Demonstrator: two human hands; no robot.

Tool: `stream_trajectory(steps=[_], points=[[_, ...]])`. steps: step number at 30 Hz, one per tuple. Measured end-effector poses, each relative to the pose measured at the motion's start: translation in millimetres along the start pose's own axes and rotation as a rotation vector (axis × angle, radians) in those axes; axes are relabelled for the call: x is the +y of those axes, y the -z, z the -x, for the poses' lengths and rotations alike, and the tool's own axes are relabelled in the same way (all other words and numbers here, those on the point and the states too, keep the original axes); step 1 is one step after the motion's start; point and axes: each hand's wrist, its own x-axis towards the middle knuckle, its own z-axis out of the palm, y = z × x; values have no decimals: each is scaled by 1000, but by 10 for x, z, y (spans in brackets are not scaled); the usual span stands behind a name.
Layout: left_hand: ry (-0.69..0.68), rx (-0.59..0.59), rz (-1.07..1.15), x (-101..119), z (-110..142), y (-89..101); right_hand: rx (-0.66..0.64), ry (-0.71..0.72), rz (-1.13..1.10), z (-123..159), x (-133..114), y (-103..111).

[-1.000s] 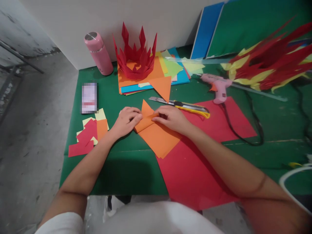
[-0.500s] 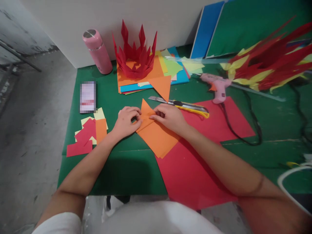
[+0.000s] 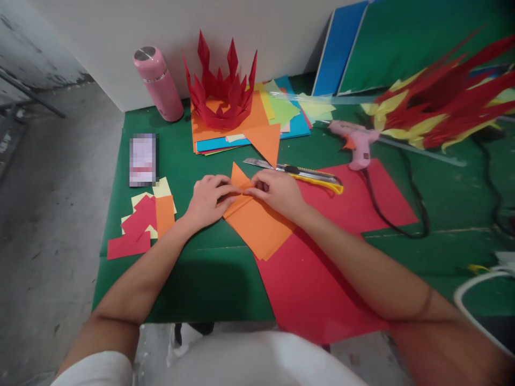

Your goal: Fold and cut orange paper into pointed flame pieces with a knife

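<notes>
Well, the phone screen [image 3: 142, 160] is blurred; orange paper [image 3: 259, 225] on the table [image 3: 209, 284] points away, its long axis slanting slightly left; left hand [image 3: 209, 199] and right hand [image 3: 278, 194] hold its fold, fingers narrowed

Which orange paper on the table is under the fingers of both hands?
The folded orange paper, touched by the left hand and the right hand; only this orange piece overlaps the large red paper.

craft workspace, green table [image 3: 209, 284], glue gun [image 3: 358, 140], utility knife [image 3: 308, 175], red paper crown [image 3: 233, 95]
</notes>
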Motion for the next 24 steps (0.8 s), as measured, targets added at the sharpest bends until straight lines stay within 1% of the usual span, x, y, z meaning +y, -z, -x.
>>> stream_trajectory(steps=[6,9,12,14,16,24], points=[[-22,4,-47,-15,13,-19,-1,-47,-31,-7,-13,-7],[-27,11,-48,-12,14,-16,27,-61,-90,9,-22,3],[-29,2,-52,-1,14,-1,63,38,-119,39,-14,31],[-26,-18,-63,7,15,10,64,130,-93,63,2,55],[-25,-30,-74,11,16,14,53,192,-58,84,22,77],[-27,-21,-86,2,14,-3,29,286,32,116,84,103]])
